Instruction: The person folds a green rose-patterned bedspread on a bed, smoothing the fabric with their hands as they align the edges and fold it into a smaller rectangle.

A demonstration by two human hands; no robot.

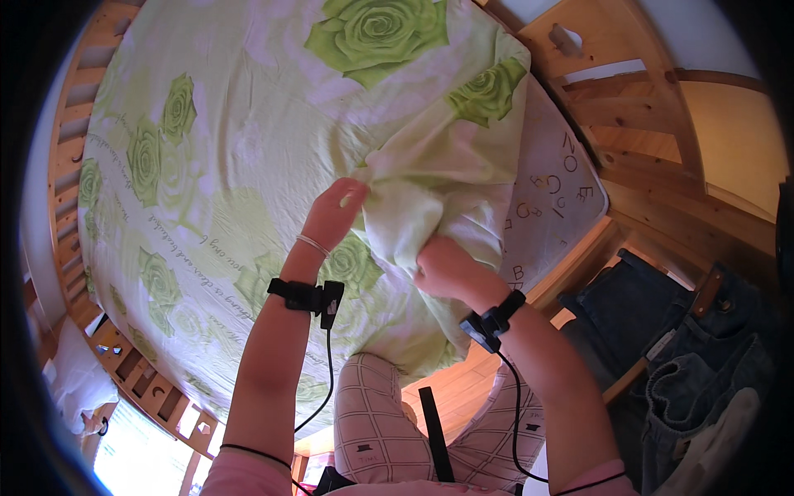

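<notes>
A pale green and white bed sheet (260, 136) printed with green roses and lines of script covers most of the bed. My left hand (338, 211) pinches a gathered fold of it near the middle of the picture. Lower and to the right, my right hand (453, 270) is closed on another bunched part of the same sheet. Between and beyond the hands the cloth stands in loose creases. At the right corner the sheet is off the mattress (549, 180), whose greyish cover with printed letters shows there.
Wooden bed railings (68, 186) curve along the left, with a wooden headboard or end panel (620, 74) at upper right. Denim clothes (633, 297) hang or lie at the right by the bed frame. A clear plastic bag (77, 378) is at lower left. Wooden flooring (443, 378) shows below.
</notes>
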